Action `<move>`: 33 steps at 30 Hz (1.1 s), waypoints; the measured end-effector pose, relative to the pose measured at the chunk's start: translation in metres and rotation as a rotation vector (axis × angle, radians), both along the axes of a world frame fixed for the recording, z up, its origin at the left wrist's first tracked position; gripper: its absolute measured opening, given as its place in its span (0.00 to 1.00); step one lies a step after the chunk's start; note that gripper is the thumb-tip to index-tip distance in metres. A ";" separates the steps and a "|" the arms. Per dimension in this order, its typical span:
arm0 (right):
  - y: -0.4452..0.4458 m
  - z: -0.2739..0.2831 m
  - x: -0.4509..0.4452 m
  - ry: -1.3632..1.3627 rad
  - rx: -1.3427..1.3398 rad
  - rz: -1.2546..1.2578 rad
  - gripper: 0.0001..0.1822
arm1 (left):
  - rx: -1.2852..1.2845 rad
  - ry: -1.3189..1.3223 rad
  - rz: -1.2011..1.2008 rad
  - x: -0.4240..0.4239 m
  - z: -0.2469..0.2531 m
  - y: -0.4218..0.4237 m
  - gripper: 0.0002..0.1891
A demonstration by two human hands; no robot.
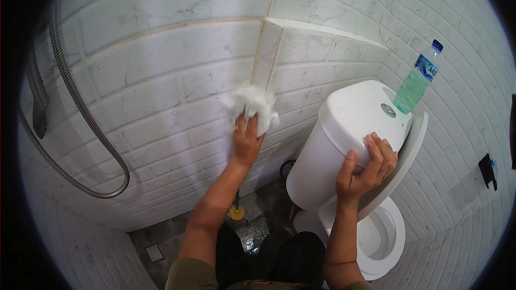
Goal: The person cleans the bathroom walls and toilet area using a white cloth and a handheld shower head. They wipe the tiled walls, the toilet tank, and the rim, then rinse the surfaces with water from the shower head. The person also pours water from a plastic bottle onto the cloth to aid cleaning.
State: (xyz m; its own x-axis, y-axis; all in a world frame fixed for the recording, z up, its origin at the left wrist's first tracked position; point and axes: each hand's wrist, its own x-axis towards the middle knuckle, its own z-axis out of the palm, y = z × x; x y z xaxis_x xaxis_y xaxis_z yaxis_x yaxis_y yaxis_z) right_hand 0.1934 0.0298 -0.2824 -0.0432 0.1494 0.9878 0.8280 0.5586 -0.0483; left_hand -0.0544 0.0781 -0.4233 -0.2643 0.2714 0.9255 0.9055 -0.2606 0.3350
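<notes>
My left hand (246, 139) grips a bunched white cloth (258, 106), blurred at its edges, against the white marbled wall tiles (161, 84), just below the corner of a boxed-out section. Nothing is held in my right hand (367, 167); its fingers are spread and rest on the near edge of the white toilet tank lid (350, 104). A round push button (388, 110) is set into that lid. Beyond it stands a clear plastic bottle (415, 82) with green liquid and a blue cap.
A metal shower hose (76, 96) hangs in a loop at left. The toilet's seat lid (407, 169) is raised above the bowl (377, 235). Low down are a yellow-ended brush or similar tool (237, 212), a floor drain (154, 252) and wet dark floor tiles (254, 233). A black holder (488, 172) is on the right wall.
</notes>
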 end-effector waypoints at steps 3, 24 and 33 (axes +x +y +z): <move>0.000 -0.001 0.000 0.014 -0.007 0.003 0.18 | -0.287 -0.070 -0.015 0.012 -0.102 -0.012 0.32; -0.010 -0.006 0.002 0.079 -0.082 0.058 0.22 | -0.378 0.833 0.089 0.022 0.052 0.074 0.20; -0.011 -0.010 0.004 0.077 -0.111 0.108 0.21 | -0.400 0.993 -0.177 0.002 0.078 0.065 0.18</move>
